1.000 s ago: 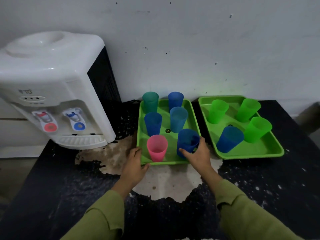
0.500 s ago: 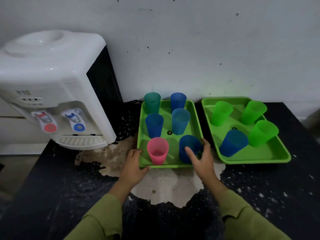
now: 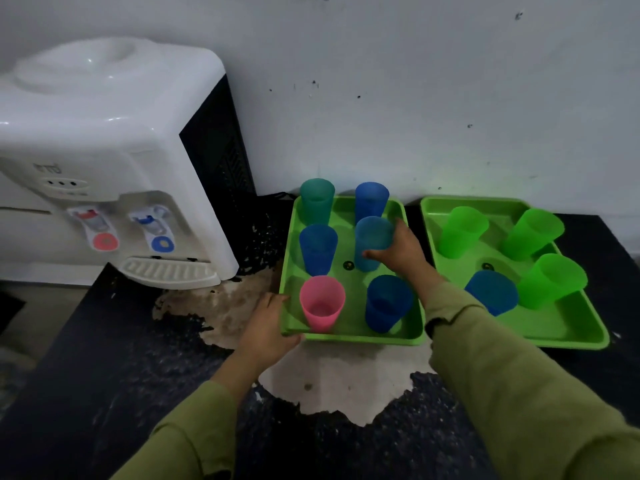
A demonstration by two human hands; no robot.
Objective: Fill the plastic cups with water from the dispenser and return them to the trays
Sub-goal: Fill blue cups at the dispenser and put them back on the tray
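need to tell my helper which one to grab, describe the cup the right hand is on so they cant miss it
Start at the white dispenser; the green tray beside it holds six cups. The light blue cup stands in its middle row, on the side away from the dispenser, with the right hand around it. It is paler than the darker blue cups around it.

Both trays (image 3: 349, 336) (image 3: 561, 336) are bright green. The left tray carries one pink cup (image 3: 322, 303), one teal cup (image 3: 317, 200) and four blue cups; the right, three green and one blue. The table (image 3: 104, 358) is speckled black with a worn beige patch. The sleeves (image 3: 519, 393) are olive.
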